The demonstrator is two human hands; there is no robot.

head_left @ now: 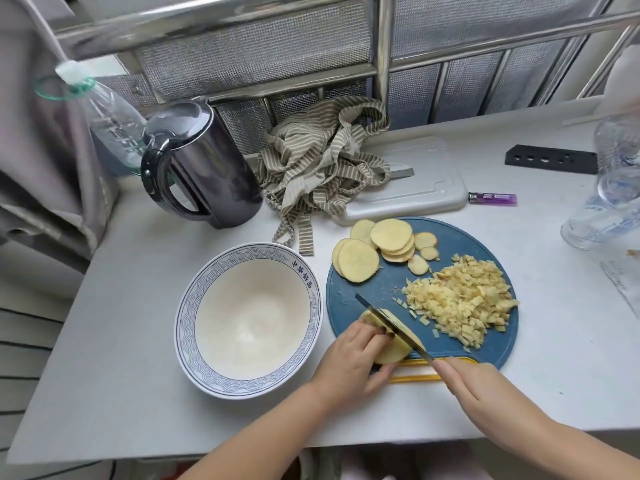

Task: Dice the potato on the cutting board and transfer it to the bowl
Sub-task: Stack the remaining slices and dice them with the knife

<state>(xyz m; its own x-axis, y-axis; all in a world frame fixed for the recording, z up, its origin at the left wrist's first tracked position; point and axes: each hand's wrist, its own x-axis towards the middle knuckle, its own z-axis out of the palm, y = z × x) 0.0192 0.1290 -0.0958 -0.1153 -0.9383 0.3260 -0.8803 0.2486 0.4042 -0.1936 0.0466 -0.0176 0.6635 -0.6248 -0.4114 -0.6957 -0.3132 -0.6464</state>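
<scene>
1 round blue cutting board (450,237) on the desk (138,375), 1 white bowl (188,306) just left of it. On the board: 1 pile of diced potato (460,299) at the right, whole slices (391,235) stacked at the back (exact count unclear), and 1 potato piece (391,353) at the near-left edge. The left hand (349,355) has its fingers curled, pressing that piece. The right hand (485,393) grips 1 knife (391,327), blade across the piece. Behind: 1 kettle (204,168), 1 lighter (491,198).
</scene>
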